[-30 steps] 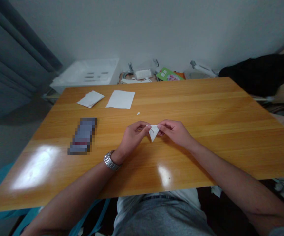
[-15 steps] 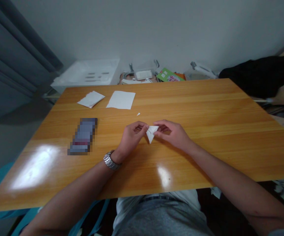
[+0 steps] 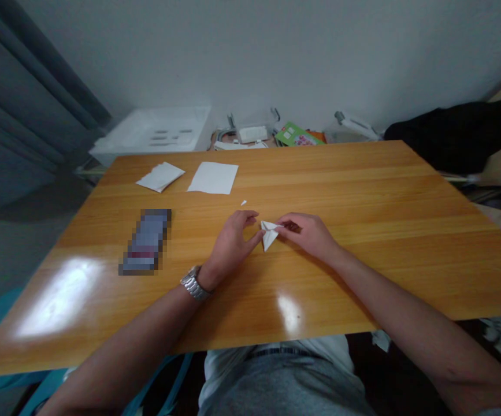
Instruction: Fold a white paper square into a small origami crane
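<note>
A small piece of folded white paper (image 3: 268, 236), roughly triangular with its point toward me, is between my hands just above the wooden table. My right hand (image 3: 305, 232) pinches its right corner between thumb and fingers. At the paper's left edge is my left hand (image 3: 236, 238), its thumb tip at or very near the paper and its fingers spread away from the thumb. A metal watch (image 3: 195, 283) circles my left wrist. Beyond the left hand lies a tiny white paper scrap (image 3: 244, 203).
On the wooden table (image 3: 384, 219) lie a square white sheet (image 3: 214, 177), a folded white paper (image 3: 160, 176) and a blurred-out phone-like device (image 3: 147, 241). Behind the far edge stand a white foam box (image 3: 146, 130) and a green booklet (image 3: 296, 134). Dark cloth (image 3: 453, 136) is at right.
My left fingers have opened away from the folded paper, which they gripped before. The paper has turned slightly and shifted a little, its left corner now showing. The right hand keeps its pinch.
</note>
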{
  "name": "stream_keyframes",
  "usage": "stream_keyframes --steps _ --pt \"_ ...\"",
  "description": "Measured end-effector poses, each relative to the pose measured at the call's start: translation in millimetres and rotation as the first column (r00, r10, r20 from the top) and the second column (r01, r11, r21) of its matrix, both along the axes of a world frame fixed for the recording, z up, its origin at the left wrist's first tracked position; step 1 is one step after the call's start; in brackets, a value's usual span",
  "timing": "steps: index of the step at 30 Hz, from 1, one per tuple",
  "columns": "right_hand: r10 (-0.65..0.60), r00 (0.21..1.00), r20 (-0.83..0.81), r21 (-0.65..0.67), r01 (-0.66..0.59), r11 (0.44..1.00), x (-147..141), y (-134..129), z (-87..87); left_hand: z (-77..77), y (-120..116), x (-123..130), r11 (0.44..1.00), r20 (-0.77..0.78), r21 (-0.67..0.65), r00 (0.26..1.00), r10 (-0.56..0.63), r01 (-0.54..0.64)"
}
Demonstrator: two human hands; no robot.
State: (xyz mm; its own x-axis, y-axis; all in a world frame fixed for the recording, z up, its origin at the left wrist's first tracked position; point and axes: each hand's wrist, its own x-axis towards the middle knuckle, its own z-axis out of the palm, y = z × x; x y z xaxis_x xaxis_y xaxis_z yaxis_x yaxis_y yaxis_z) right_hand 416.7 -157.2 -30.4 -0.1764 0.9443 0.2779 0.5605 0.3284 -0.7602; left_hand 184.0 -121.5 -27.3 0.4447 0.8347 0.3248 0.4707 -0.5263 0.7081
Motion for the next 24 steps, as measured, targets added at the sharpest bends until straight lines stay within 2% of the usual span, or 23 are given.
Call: stream_keyframes --steps 3,7,11,18,24 --pt "-0.023 1.000 0.014 -0.015 0.024 1.000 2.5 3.3 -3.8 0.1 -1.4 -1.5 0.992 -0.158 0.123 0.987 -0.015 0.035" --pt "-0.035 0.999 0.027 -0.051 0.037 0.998 3.3 5.5 -6.3 0.9 -4.6 -1.3 0.988 -0.234 0.134 0.971 -0.041 0.074" --pt "-0.029 0.998 0.056 -0.040 0.031 0.999 2.2 5.7 -5.9 -1.3 -4.9 -0.6 0.988 -0.256 0.121 0.965 -0.060 0.093" --pt "-0.052 0.990 0.130 0.060 0.045 0.997 1.9 6.4 -1.5 -3.1 -4.6 -1.3 0.986 -0.273 0.115 0.958 -0.087 0.122" --pt "-0.082 0.979 0.186 0.116 0.061 0.991 3.7 10.9 -4.8 -6.6 -3.8 -1.5 0.972 -0.319 0.168 0.942 -0.101 0.162"
